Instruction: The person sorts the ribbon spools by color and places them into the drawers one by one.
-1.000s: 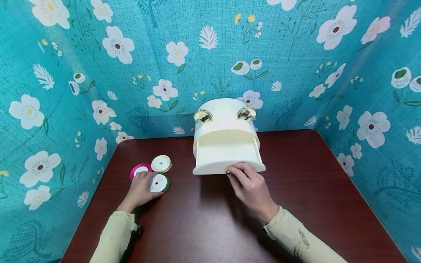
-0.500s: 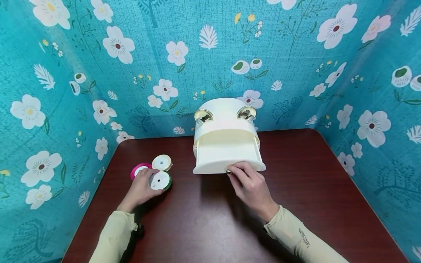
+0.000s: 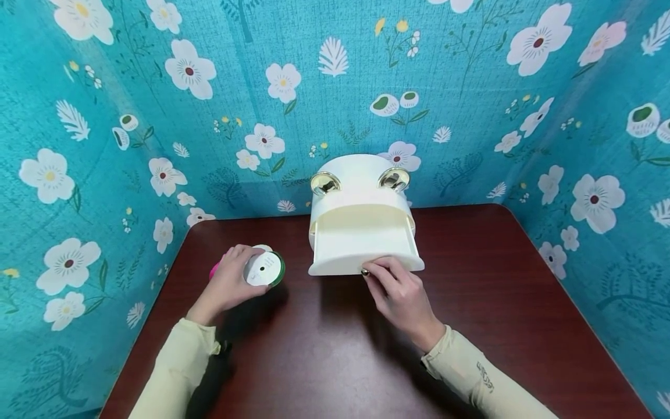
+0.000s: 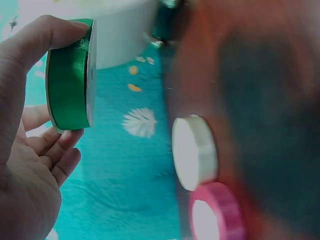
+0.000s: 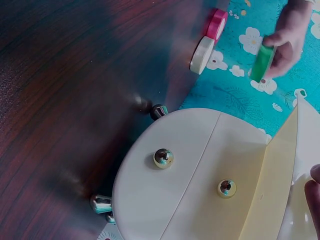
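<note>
Between thumb and fingers, my left hand [image 3: 227,282] grips a spool of green ribbon [image 3: 263,269] by its edge. It is raised above the table, its white label face turned up in the head view. In the left wrist view the green ribbon [image 4: 67,82] shows side-on. My right hand [image 3: 400,297] pinches the small gold knob [image 3: 364,272] of a white drawer [image 3: 335,266], which stands pulled out from a rounded white cabinet [image 3: 358,169]. The drawer's inside holds nothing visible. Only fingertips [image 5: 313,192] of this hand show in the right wrist view.
A cream ribbon spool [image 4: 195,152] and a pink ribbon spool [image 4: 227,212] lie side by side on the dark red-brown table [image 3: 324,349], largely behind my left hand in the head view. Flowered blue cloth [image 3: 293,46] encloses the table's back and sides.
My left hand has lifted the green ribbon spool off the table and moved it slightly away from me and to the right. The right hand and the drawer have stayed in place.
</note>
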{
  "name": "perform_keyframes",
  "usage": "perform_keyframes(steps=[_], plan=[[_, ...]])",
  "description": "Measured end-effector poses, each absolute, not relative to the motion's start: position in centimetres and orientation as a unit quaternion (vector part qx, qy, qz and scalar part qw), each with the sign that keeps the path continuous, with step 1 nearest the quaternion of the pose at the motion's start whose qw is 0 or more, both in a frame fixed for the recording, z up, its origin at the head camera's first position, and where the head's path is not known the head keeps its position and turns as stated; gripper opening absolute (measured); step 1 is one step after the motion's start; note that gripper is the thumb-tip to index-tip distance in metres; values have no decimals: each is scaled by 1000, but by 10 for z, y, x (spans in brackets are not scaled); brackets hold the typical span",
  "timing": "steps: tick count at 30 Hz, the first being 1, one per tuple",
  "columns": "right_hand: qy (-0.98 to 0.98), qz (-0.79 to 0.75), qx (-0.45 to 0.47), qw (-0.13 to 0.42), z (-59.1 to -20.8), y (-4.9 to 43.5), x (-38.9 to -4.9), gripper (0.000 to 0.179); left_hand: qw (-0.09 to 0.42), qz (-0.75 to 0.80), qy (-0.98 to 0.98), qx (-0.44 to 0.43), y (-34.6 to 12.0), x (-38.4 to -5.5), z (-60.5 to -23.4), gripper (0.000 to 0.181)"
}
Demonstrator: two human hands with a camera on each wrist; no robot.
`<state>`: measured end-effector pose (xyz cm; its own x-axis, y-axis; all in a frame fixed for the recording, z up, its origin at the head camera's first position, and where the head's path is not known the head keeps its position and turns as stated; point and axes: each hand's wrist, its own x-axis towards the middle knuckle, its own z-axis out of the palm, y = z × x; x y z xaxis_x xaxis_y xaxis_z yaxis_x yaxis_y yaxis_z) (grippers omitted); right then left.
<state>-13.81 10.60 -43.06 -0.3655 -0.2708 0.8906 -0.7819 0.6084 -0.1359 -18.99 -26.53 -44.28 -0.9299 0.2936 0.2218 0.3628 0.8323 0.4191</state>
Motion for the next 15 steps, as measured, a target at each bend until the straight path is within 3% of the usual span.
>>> perform_keyframes(steps=[15], plan=[[-778,283,340,447,-430,108,-138,33,114,-274,-924,-241,-213,-200,-367,83]])
